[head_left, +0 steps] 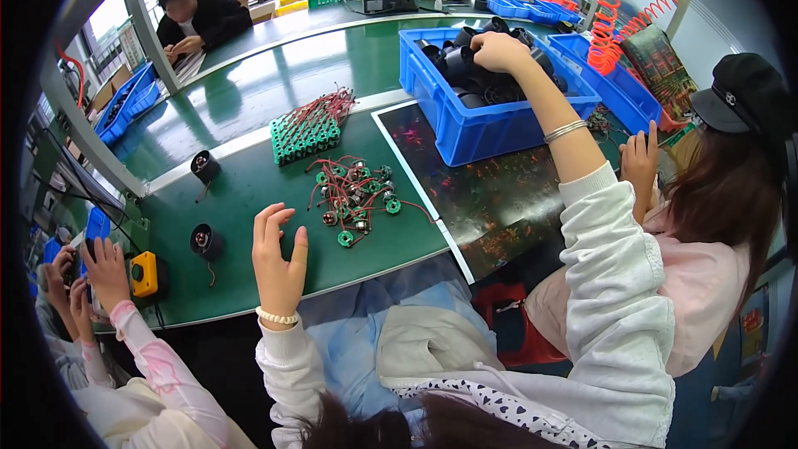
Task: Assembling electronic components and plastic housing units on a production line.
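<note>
Gently lift just one black housing point(458, 65) by its rim from the blue bin point(507, 131) at one o'clock, with right hand point(503, 54) curled there, grip impossible to tell, and left hand point(280, 262) loosely spread, unladen, at eight.

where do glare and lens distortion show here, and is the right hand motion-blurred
In the head view, pale glare streaks the long glossy green surface behind the parts; in the head view, the bright window at upper left washes out; also in the head view, the dark green tabletop's front edge bows, while the bare right hand shows no obvious motion blur.
</note>
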### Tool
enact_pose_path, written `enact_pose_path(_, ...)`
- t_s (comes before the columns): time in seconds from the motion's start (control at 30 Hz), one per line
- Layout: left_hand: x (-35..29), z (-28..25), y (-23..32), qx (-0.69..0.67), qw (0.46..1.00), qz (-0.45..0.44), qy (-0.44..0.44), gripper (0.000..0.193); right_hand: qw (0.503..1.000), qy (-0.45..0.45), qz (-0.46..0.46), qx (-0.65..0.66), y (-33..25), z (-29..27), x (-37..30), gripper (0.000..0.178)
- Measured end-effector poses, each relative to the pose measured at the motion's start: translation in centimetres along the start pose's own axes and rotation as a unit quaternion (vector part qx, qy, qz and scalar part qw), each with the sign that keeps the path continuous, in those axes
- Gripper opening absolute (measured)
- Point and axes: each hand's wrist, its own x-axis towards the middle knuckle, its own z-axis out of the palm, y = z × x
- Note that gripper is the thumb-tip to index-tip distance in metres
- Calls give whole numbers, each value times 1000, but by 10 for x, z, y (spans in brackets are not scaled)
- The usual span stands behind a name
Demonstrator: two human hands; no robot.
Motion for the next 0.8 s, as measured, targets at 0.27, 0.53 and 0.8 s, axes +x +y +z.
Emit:
enact_pose_path(0.27,1,0,-3,19,1000,9,-5,25,998,59,-11,26,-2,-3,-9,31)
enact_pose_path(0.53,0,1,-3,20,1000,13,0,24,1000,16,4,-21,-13,-4,-11,24)
enact_pose_path(0.8,-2,0,-2,27,1000,13,-3,23,994,94,-9,57,0,7,-4,20)
